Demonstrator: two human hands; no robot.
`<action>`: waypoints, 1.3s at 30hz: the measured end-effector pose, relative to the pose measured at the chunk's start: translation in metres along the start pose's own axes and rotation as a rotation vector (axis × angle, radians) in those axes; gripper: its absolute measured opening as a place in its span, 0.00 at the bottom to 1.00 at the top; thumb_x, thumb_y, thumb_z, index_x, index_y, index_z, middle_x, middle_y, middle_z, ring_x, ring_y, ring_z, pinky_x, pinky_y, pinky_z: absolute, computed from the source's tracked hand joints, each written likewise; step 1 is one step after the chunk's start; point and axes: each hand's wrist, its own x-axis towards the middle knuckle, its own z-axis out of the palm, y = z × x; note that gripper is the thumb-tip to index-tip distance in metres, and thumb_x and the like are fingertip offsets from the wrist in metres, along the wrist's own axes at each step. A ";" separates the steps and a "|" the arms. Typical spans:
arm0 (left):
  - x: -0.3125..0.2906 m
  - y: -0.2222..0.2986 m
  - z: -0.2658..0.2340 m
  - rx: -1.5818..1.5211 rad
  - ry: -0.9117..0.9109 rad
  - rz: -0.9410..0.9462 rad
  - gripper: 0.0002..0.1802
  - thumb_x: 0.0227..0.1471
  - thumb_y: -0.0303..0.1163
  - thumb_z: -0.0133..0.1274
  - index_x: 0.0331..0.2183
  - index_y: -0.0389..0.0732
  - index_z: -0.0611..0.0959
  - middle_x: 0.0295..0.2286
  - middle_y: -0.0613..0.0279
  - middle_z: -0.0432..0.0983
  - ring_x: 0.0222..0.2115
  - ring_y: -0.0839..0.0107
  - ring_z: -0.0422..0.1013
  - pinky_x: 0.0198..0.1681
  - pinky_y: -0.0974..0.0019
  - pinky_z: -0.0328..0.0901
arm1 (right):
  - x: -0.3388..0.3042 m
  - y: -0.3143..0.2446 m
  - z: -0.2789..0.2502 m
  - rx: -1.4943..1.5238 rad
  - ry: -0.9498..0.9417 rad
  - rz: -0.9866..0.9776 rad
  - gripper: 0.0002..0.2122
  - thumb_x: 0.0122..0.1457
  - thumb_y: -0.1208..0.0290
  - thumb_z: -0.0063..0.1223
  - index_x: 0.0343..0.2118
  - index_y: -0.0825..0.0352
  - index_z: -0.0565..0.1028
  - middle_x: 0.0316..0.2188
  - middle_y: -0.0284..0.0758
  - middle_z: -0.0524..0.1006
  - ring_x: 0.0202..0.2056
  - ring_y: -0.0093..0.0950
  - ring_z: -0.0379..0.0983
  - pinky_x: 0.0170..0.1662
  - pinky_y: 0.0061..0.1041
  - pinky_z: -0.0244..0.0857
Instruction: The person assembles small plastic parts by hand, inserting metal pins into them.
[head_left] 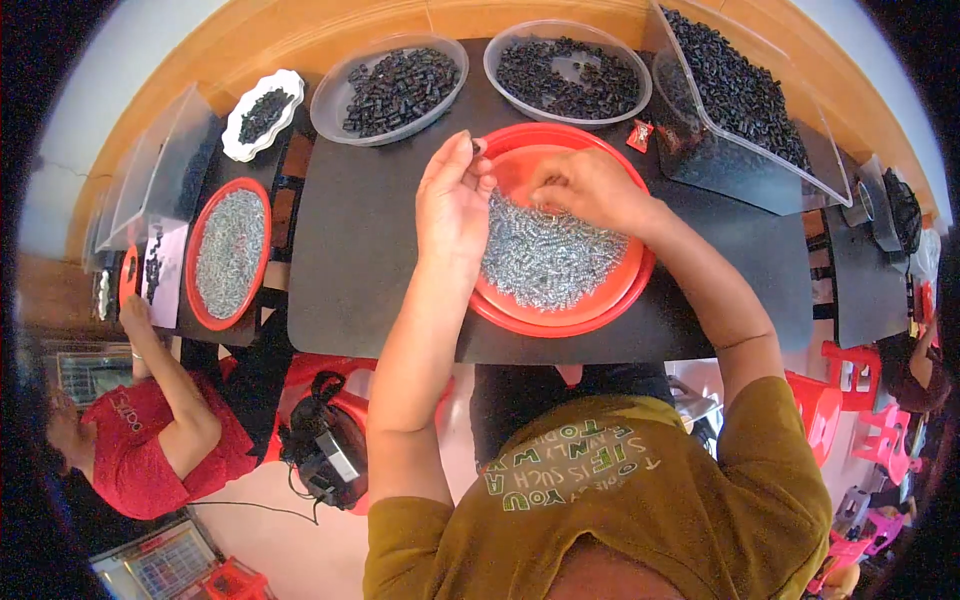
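Observation:
My left hand [452, 205] is raised at the left rim of a round red tray [560, 327], palm turned up. Its fingers pinch a small black part [477, 147] near the fingertips, mostly covered by them. Inside the tray lies a heap of small silvery screws [550, 262]. Over the far part of this heap, my right hand [597, 190] is closed, thumb and fingers drawn together. Whatever is between those fingers is hidden.
Two round clear bowls [397, 128] of black parts stand at the far edge of the dark table [370, 250]. A large clear bin [740, 150] of black parts and a small red packet [640, 135] are at right. A co-worker [170, 440] sits left, by another red tray [204, 300] of screws.

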 end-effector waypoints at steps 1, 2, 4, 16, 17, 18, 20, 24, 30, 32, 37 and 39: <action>0.000 0.001 -0.001 -0.008 -0.012 0.000 0.09 0.42 0.29 0.50 0.30 0.40 0.72 0.26 0.63 0.69 0.24 0.75 0.64 0.27 0.74 0.60 | 0.001 0.000 -0.005 0.075 -0.009 0.110 0.09 0.45 0.65 0.48 0.24 0.65 0.72 0.23 0.38 0.73 0.25 0.32 0.70 0.28 0.29 0.62; 0.000 0.000 0.001 -0.010 -0.016 -0.001 0.09 0.42 0.29 0.50 0.30 0.40 0.72 0.26 0.63 0.69 0.24 0.75 0.64 0.27 0.74 0.60 | 0.000 0.006 -0.007 0.067 0.035 0.140 0.10 0.46 0.65 0.49 0.23 0.68 0.71 0.22 0.37 0.73 0.23 0.28 0.70 0.27 0.26 0.62; -0.001 -0.001 0.006 0.008 -0.017 -0.029 0.09 0.42 0.28 0.49 0.30 0.40 0.72 0.27 0.63 0.70 0.24 0.75 0.65 0.28 0.74 0.60 | -0.001 0.021 -0.009 0.318 0.031 0.184 0.10 0.47 0.66 0.49 0.24 0.69 0.71 0.22 0.35 0.73 0.22 0.24 0.69 0.26 0.23 0.62; -0.017 -0.018 0.014 0.010 -0.058 -0.101 0.06 0.42 0.28 0.50 0.28 0.40 0.75 0.27 0.65 0.72 0.28 0.79 0.66 0.32 0.76 0.59 | 0.001 -0.014 0.014 0.889 0.378 0.067 0.07 0.45 0.73 0.51 0.26 0.71 0.71 0.23 0.32 0.73 0.24 0.17 0.68 0.27 0.15 0.61; -0.019 -0.018 0.015 -0.006 -0.046 -0.086 0.06 0.42 0.28 0.50 0.27 0.40 0.75 0.27 0.65 0.72 0.28 0.79 0.66 0.32 0.76 0.59 | 0.001 -0.014 0.018 0.788 0.407 0.063 0.07 0.45 0.73 0.51 0.26 0.70 0.71 0.23 0.32 0.73 0.24 0.17 0.67 0.27 0.15 0.61; -0.020 -0.017 0.017 -0.006 -0.047 -0.085 0.06 0.42 0.28 0.50 0.27 0.40 0.75 0.27 0.65 0.72 0.28 0.79 0.66 0.32 0.76 0.59 | 0.001 -0.013 0.020 0.685 0.436 0.060 0.07 0.46 0.73 0.51 0.26 0.70 0.71 0.23 0.32 0.73 0.24 0.17 0.67 0.27 0.15 0.61; -0.022 -0.015 0.020 0.010 -0.049 -0.070 0.05 0.42 0.28 0.50 0.27 0.40 0.75 0.28 0.64 0.72 0.28 0.79 0.66 0.32 0.77 0.59 | 0.002 -0.012 0.022 0.659 0.464 0.039 0.07 0.45 0.73 0.51 0.26 0.70 0.71 0.23 0.32 0.73 0.24 0.16 0.67 0.27 0.16 0.61; -0.022 -0.019 0.019 0.026 -0.069 -0.038 0.05 0.42 0.28 0.50 0.26 0.39 0.75 0.28 0.63 0.72 0.28 0.78 0.66 0.32 0.76 0.59 | 0.002 -0.014 0.021 0.601 0.490 0.060 0.07 0.44 0.71 0.52 0.25 0.70 0.72 0.22 0.33 0.73 0.22 0.16 0.66 0.24 0.16 0.60; -0.026 -0.018 0.023 0.020 -0.060 -0.073 0.06 0.43 0.27 0.49 0.28 0.38 0.74 0.27 0.63 0.72 0.29 0.76 0.66 0.31 0.74 0.60 | 0.003 -0.017 0.012 0.397 0.515 0.113 0.09 0.42 0.70 0.55 0.21 0.69 0.70 0.20 0.31 0.72 0.20 0.16 0.64 0.22 0.17 0.59; -0.023 -0.018 0.019 -0.001 -0.058 -0.153 0.06 0.43 0.27 0.49 0.28 0.39 0.74 0.26 0.63 0.71 0.28 0.75 0.67 0.31 0.73 0.62 | 0.003 -0.015 0.006 0.327 0.506 0.105 0.09 0.41 0.70 0.56 0.20 0.69 0.69 0.18 0.31 0.71 0.19 0.16 0.64 0.22 0.16 0.59; -0.018 -0.018 0.011 -0.009 -0.037 -0.184 0.06 0.43 0.28 0.49 0.29 0.41 0.73 0.26 0.65 0.71 0.27 0.77 0.67 0.31 0.75 0.63 | 0.024 0.013 -0.013 0.598 0.467 0.133 0.09 0.47 0.68 0.50 0.21 0.70 0.68 0.17 0.29 0.71 0.21 0.15 0.65 0.24 0.15 0.60; -0.018 -0.017 0.012 -0.006 -0.039 -0.170 0.06 0.43 0.28 0.49 0.28 0.40 0.73 0.26 0.65 0.71 0.26 0.77 0.68 0.31 0.76 0.63 | 0.045 0.042 -0.025 0.443 0.554 0.171 0.09 0.46 0.67 0.50 0.23 0.70 0.70 0.18 0.33 0.72 0.23 0.21 0.69 0.27 0.19 0.62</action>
